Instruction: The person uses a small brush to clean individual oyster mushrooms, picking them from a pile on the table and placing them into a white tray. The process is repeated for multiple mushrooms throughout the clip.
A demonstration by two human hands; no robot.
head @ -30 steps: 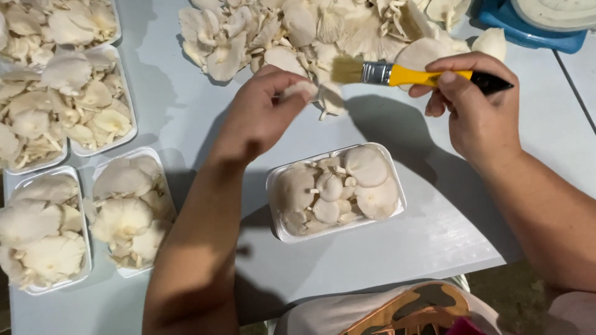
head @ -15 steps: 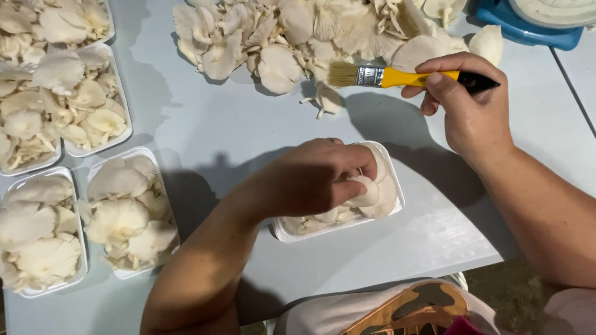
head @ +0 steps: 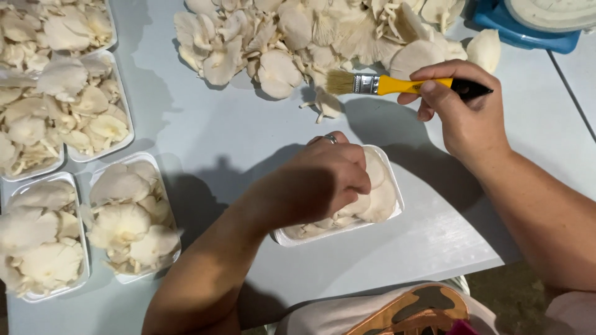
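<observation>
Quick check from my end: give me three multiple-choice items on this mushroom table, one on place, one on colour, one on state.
1. Where is the left hand?
A. Over the white tray near the table edge
B. On the blue scale
C. In the loose pile

2. What colour is the paintbrush handle?
A. Red
B. Yellow and black
C. Green

3. How is the brush held?
A. Lying on the table
B. Standing in a tray
C. Gripped in the right hand, bristles toward the mushroom pile

A: the hand covers that tray's mushrooms. B: yellow shaft, black end. C: fingers wrap it.

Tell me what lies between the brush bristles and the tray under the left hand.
In the head view, one loose oyster mushroom, then bare grey table down to the tray.
</observation>
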